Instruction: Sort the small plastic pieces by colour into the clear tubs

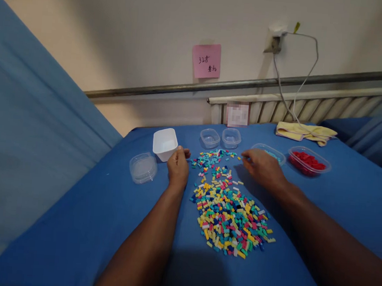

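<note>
Many small plastic building bricks [234,221] in mixed colours lie in a large pile on the blue-covered table. A smaller spread of mostly turquoise bricks [209,160] sits behind the pile. My left hand [178,166] is at this spread's left side, beside a white tub [165,144], with its fingers curled together. My right hand [263,166] is over its right side, thumb and fingers drawn into a pinch close to a yellow brick [239,158]. Whatever either hand may hold is too small or hidden to make out.
Two clear tubs [210,139] stand at the back. Right of them are a clear tub with turquoise bricks [280,159] and one with red bricks [309,162]. Stacked clear lids or tubs [142,169] lie left. A yellow cloth [304,132] and cable [285,104] are at back right.
</note>
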Tool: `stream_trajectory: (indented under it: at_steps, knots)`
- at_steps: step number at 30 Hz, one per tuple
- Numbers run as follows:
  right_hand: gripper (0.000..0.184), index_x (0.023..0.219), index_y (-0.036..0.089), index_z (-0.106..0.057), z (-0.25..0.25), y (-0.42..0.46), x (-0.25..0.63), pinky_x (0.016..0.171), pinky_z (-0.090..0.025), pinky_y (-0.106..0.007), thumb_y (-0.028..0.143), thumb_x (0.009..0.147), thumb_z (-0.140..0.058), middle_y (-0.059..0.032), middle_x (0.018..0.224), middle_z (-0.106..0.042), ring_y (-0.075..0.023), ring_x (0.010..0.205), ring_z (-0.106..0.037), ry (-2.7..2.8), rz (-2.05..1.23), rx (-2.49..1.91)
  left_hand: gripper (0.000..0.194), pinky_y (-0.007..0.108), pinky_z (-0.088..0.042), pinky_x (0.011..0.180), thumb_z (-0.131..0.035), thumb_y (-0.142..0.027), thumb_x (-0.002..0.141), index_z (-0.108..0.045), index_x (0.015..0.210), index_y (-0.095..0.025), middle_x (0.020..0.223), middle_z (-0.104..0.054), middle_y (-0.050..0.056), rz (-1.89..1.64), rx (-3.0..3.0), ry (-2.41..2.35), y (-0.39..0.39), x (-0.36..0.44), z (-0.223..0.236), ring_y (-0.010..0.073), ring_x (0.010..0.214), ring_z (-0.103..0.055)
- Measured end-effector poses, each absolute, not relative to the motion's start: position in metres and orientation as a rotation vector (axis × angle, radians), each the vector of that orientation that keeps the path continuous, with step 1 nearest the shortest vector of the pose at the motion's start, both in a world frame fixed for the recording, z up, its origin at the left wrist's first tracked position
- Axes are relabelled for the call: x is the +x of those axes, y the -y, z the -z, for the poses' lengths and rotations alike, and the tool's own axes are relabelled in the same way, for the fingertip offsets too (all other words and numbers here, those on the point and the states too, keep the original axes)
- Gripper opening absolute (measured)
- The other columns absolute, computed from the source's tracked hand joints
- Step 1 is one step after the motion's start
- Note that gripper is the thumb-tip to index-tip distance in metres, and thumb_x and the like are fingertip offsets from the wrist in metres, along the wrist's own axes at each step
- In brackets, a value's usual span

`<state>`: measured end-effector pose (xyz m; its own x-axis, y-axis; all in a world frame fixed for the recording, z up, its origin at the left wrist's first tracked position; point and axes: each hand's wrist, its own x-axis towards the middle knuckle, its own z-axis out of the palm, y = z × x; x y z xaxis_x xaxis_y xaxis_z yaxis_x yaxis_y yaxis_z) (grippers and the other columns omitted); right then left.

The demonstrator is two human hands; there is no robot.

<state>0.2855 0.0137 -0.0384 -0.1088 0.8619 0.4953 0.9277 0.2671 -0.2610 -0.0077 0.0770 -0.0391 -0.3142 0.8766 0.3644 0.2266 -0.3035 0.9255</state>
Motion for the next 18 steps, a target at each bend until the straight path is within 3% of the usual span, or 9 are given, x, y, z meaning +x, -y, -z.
stream_trajectory:
  at_steps: [4,6,8,11,18]
  knots:
    - [0.028,0.124,0.013,-0.073,0.027,-0.014,0.327,0.088,-0.049,-0.042,0.026,0.101,-0.062,-0.0201,0.117,-0.076,-0.0341,0.105,-0.068,1.796,0.273,-1.748,0.063,0.038,-0.057,0.088,-0.044,-0.065,0.103,-0.078,0.097,-0.012,0.094,-0.078,0.014,-1.544,1.489,-1.477,-0.079,-0.014,0.043,0.0267,0.092,-0.074]
    - [0.030,0.125,0.012,-0.073,0.027,-0.014,0.338,0.089,-0.049,-0.043,0.027,0.101,-0.063,-0.0209,0.117,-0.076,-0.0344,0.104,-0.068,1.786,0.279,-1.752,0.052,0.040,-0.056,0.094,-0.047,-0.055,0.103,-0.079,0.101,-0.013,0.101,-0.079,0.013,-1.444,1.625,-1.531,-0.081,-0.019,0.045,0.0283,0.100,-0.074]
    - [0.028,0.122,0.014,-0.074,0.029,-0.011,0.336,0.092,-0.049,-0.043,0.030,0.104,-0.059,-0.0193,0.119,-0.076,-0.0337,0.106,-0.068,1.804,0.265,-1.671,0.037,0.042,-0.054,0.102,-0.053,-0.039,0.100,-0.079,0.111,-0.015,0.113,-0.079,0.013,-1.288,1.801,-1.597,-0.084,-0.025,0.047,0.0296,0.111,-0.073]
    - [0.028,0.115,0.018,-0.075,0.035,-0.003,0.310,0.094,-0.050,-0.041,0.034,0.107,-0.052,-0.0147,0.114,-0.077,-0.0309,0.107,-0.069,1.847,0.181,-1.500,0.036,0.046,-0.050,0.111,-0.055,-0.023,0.094,-0.078,0.122,-0.018,0.126,-0.077,0.012,-1.034,1.998,-1.645,-0.087,-0.032,0.050,0.0305,0.122,-0.070]
    - [0.020,0.102,0.022,-0.074,0.057,0.003,0.260,0.084,-0.051,-0.035,0.031,0.103,-0.056,-0.0072,0.099,-0.078,-0.0237,0.092,-0.070,2.031,-0.285,-1.264,0.037,0.047,-0.052,0.108,-0.061,-0.019,0.091,-0.079,0.123,-0.021,0.124,-0.077,0.011,-0.868,2.140,-1.665,-0.084,-0.035,0.047,0.0317,0.119,-0.071]
